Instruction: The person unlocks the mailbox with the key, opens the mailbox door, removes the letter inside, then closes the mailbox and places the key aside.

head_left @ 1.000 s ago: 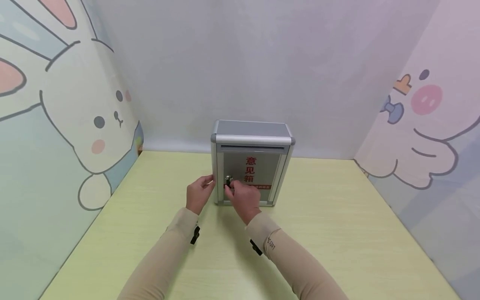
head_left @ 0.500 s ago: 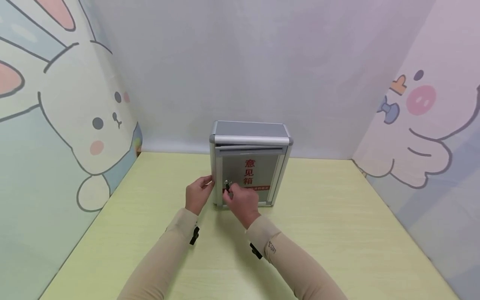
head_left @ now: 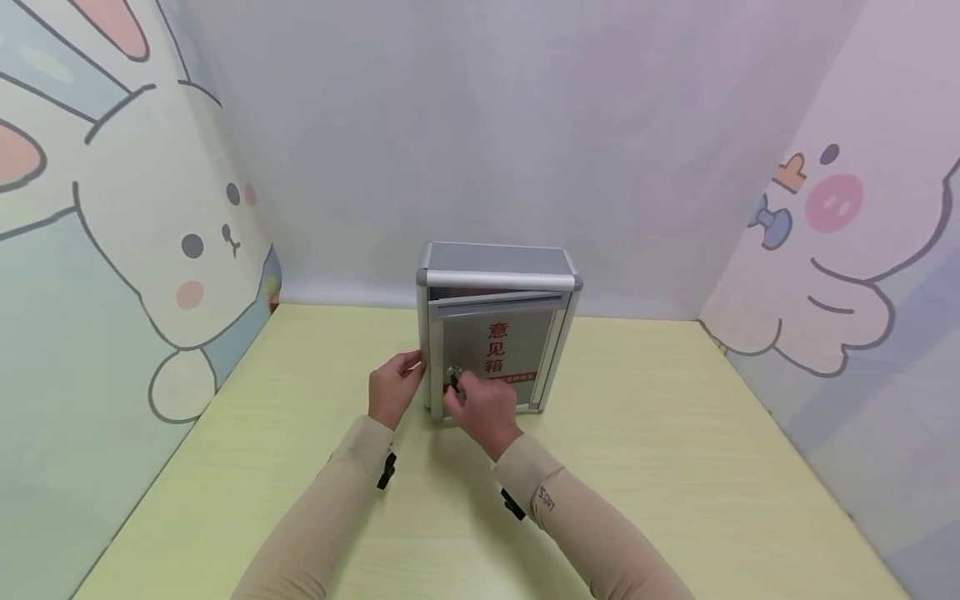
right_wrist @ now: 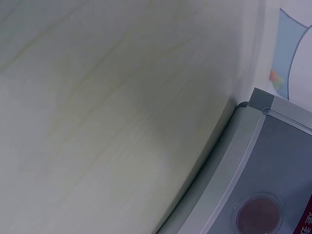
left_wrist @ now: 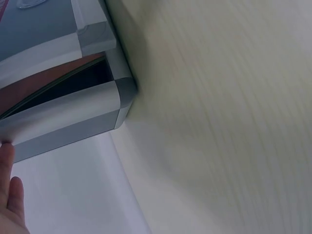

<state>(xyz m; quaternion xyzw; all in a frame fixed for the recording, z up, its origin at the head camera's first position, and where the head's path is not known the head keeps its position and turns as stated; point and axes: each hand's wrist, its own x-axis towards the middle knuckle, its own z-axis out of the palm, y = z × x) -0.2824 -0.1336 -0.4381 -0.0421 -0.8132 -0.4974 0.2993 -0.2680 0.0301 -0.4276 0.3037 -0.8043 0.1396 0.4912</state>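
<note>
A grey metal suggestion box point(head_left: 498, 258) with red Chinese lettering stands upright on the table. Its front door point(head_left: 501, 346) is ajar, with the left edge swung out toward me and a dark gap along the top. My right hand point(head_left: 486, 410) pinches a black-headed key point(head_left: 453, 381) in the door's lock point(head_left: 453, 371). With its fingertips, my left hand point(head_left: 395, 390) touches the box's left side wall. In the left wrist view, a brownish surface point(left_wrist: 44, 83) shows inside the gap. The right wrist view catches a round transparent disc point(right_wrist: 258, 216) on the door, but not the hand.
Pale wood-grain table point(head_left: 637, 467) extends on both sides of the box and in front of it. A plain light backdrop point(head_left: 510, 125) rises close behind. Side panels carry a cartoon rabbit point(head_left: 187, 217) on the left and a pink-cheeked figure point(head_left: 832, 250) on the right.
The box door, flush one second ago, has swung outward on its left side. My right hand, on the key, has come slightly toward me with it. My left hand stays at the box's side.
</note>
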